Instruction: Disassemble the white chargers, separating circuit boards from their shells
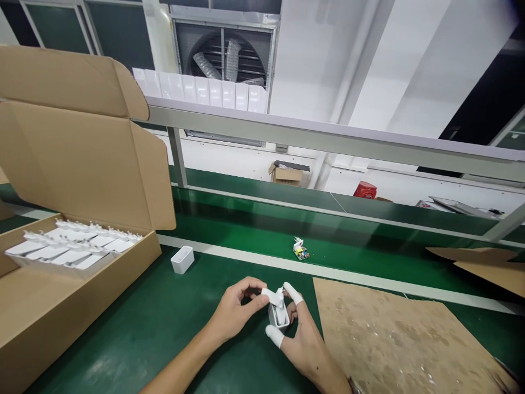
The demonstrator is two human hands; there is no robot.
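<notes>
My left hand [237,310] pinches a small flat white plastic piece [269,296] between thumb and fingers. That piece is held at the mouth of an open white plastic housing [279,324]. Around the housing my right hand [305,342] is closed, with white finger covers on its thumb and index finger. Some white parts show inside the housing, but the fingers hide their detail. Another white plastic housing [182,259], open at the top, stands on the green table left of my hands. Beyond my hands lies a small circuit board [302,252] with a white part attached.
An open cardboard box [123,282] at left holds rows of white plastic parts [69,247]. A stained cardboard sheet [394,334] lies to the right. Behind the green conveyor belt [241,230], a raised shelf [328,127] carries a row of white boxes [205,91].
</notes>
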